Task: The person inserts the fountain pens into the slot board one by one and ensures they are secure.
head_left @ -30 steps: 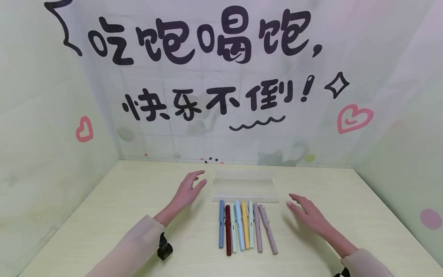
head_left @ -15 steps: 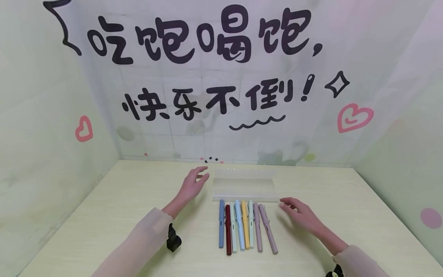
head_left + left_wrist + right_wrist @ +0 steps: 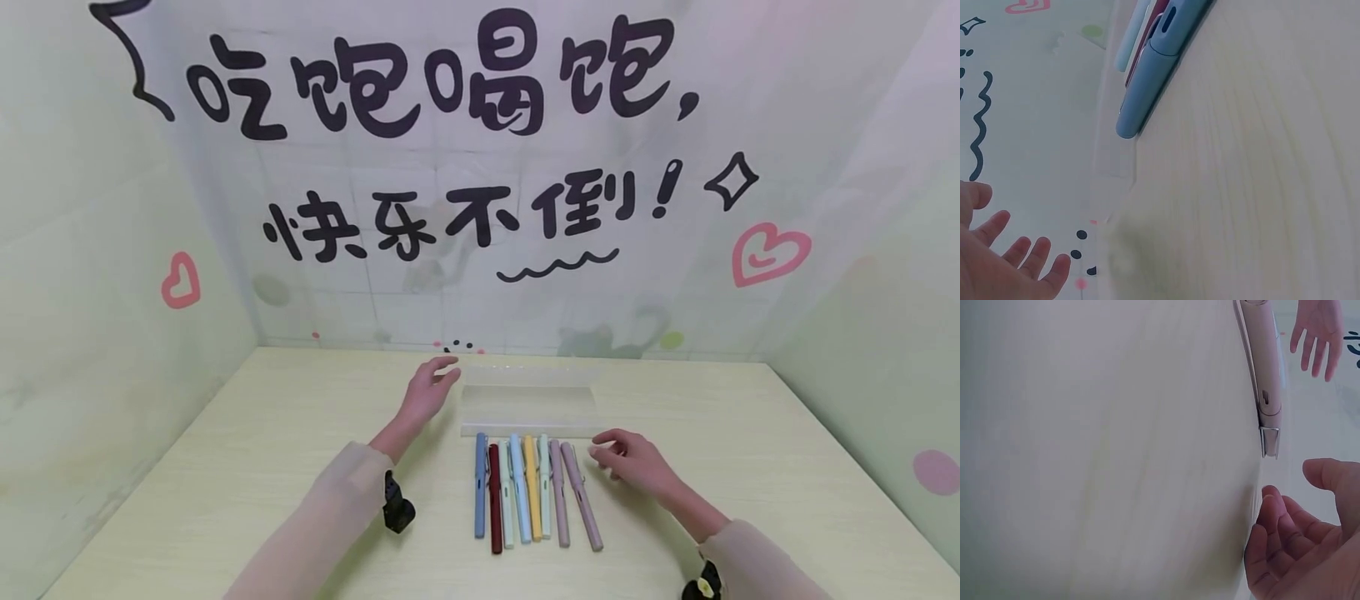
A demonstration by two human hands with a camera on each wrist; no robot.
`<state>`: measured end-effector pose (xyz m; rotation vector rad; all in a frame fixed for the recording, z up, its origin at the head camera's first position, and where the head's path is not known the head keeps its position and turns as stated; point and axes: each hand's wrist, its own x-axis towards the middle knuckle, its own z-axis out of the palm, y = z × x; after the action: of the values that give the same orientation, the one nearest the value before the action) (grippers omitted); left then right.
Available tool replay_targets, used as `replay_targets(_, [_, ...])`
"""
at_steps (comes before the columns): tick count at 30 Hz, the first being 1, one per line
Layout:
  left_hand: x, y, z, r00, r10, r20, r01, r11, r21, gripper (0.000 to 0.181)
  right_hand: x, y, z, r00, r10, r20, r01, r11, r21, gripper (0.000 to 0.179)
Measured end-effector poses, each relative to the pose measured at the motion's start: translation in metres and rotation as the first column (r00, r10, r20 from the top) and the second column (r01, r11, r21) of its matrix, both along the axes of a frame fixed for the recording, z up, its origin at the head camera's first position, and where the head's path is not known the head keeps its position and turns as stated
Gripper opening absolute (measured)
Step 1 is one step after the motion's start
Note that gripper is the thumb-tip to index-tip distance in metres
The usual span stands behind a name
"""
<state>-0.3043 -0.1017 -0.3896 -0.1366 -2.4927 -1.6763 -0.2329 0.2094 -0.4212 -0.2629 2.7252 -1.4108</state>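
Observation:
A row of capped pens lies side by side on the table: a blue pen (image 3: 481, 492), a dark red pen (image 3: 495, 504), a light blue pen (image 3: 520, 496), a yellow pen (image 3: 532, 496), two pale green ones, and a mauve pen (image 3: 582, 500) beside another mauve one. Just behind them sits a clear plastic box (image 3: 528, 432). My left hand (image 3: 424, 398) hovers at the box's left side, fingers relaxed and holding nothing. My right hand (image 3: 637, 462), fingers loosely bent, is near the box's front right corner, right of the mauve pens; it holds nothing.
The pale wooden table (image 3: 315, 392) meets a printed cloth backdrop (image 3: 480, 308) at the back, with cloth walls on both sides. A black wrist camera (image 3: 397, 504) is strapped on the left wrist, another (image 3: 702, 583) on the right.
The right hand has moved left, closer to the box and the mauve pens. The left hand has shifted slightly right and farther back, toward the box. Pens and box have stayed put.

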Motion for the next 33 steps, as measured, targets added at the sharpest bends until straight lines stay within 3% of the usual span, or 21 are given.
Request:
replay_targets(17, [-0.011, 0.012, -0.007, 0.999, 0.032, 0.020, -0.032, 0.999, -0.006, 0.035, -0.003, -0.020, -0.002, 1.000, -0.029, 0.011, 0.027, 0.987, 0.161, 0.032])
replay_targets(33, [-0.017, 0.021, -0.007, 0.998, 0.057, -0.002, -0.057, 0.998, -0.023, 0.030, -0.004, -0.027, -0.002, 0.999, 0.033, -0.027, -0.025, 0.966, 0.256, 0.031])
